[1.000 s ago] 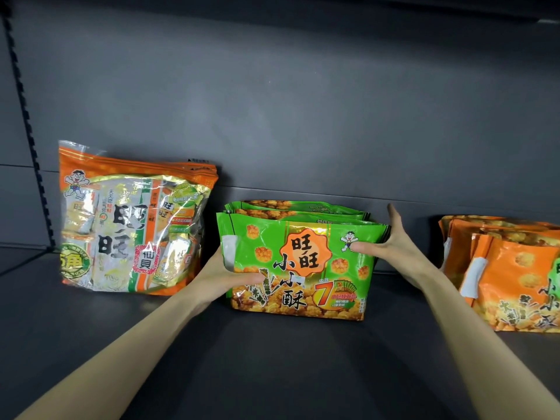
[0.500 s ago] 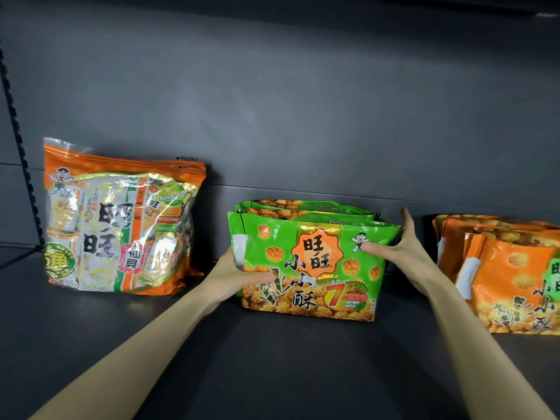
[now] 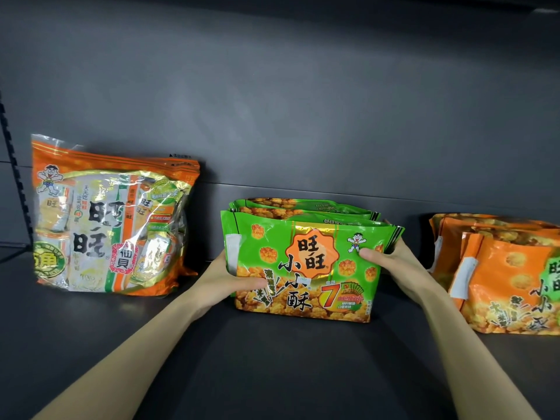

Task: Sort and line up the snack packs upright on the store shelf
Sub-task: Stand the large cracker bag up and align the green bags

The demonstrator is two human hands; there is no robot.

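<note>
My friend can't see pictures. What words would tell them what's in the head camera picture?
The left hand and right hand grip both ends of a bunch of green snack packs standing upright on a dark shelf. A big orange bag stands to their left and orange snack packs to their right.

1. Three lots of packs stand in a row on the shelf (image 3: 272,359), all close to the back panel (image 3: 303,101).
2. Far left is the big bag (image 3: 112,225), with the slotted rail (image 3: 15,183) just to its left.
3. The middle packs (image 3: 303,268) sit one behind another, apart from the big bag.
4. The right packs (image 3: 509,283) are lined up front to back too, and the frame edge cuts them off.
5. The left hand (image 3: 230,283) grips the middle packs' left side and the right hand (image 3: 394,268) grips their right side, thumbs in front.
</note>
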